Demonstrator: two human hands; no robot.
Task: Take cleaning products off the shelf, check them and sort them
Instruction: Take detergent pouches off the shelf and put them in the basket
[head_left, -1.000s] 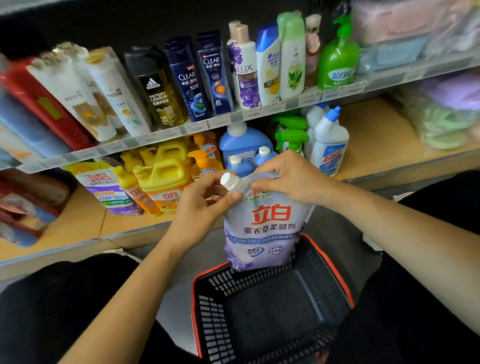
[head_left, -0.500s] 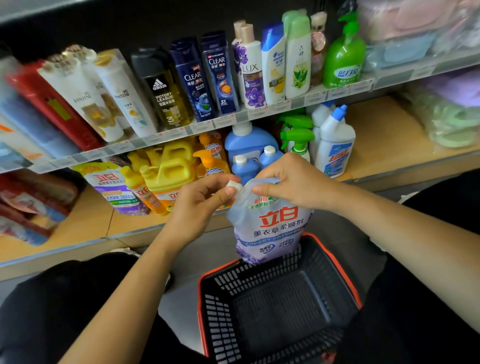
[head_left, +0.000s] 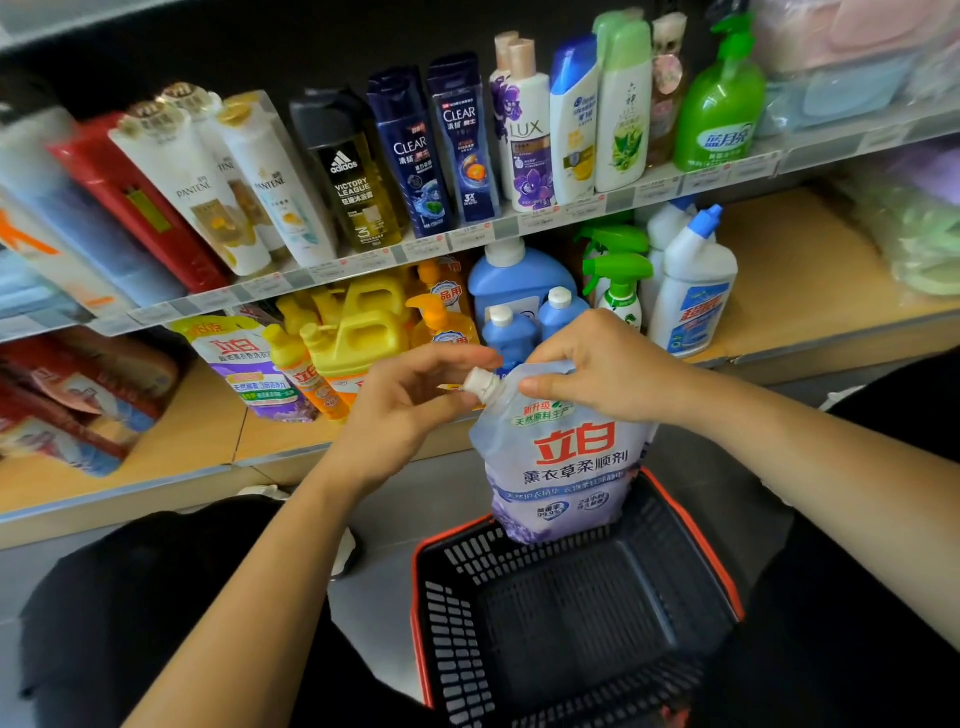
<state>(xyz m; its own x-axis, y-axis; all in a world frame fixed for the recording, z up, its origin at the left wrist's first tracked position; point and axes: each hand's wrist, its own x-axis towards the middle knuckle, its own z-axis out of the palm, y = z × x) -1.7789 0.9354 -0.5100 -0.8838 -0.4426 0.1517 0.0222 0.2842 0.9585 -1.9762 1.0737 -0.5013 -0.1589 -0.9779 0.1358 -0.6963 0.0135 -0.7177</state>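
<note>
The pouch (head_left: 566, 467) hangs just above the basket's (head_left: 698, 525) far rim, with the right hand (head_left: 608, 369) gripping its top corner and the left hand (head_left: 410, 415) pinching the white cap (head_left: 480, 384). It looks soft, saggy and liquid-heavy, so the stiffer top by the cap seems the safest hold.

Pouch (head_left: 566, 467): pale lilac-white, red characters, dark purple text, purple flower print at the bottom. Cap (head_left: 482, 385): white. Basket (head_left: 665, 561): black slotted mesh, orange-red rim. Jugs (head_left: 358, 332): yellow. Blue bottles (head_left: 514, 283): white caps. Sprayers (head_left: 618, 270): green triggers. Cleaner bottle (head_left: 693, 291): white, blue cap, blue-red label. Pantene (head_left: 192, 182): white, gold caps. Adidas (head_left: 350, 182): black over amber. Clear (head_left: 413, 156): navy. Lux (head_left: 530, 145): white, purple flowers. Pump bottle (head_left: 719, 109): bright green. Box (head_left: 140, 208): red. Shelf (head_left: 810, 275): tan wood.
</note>
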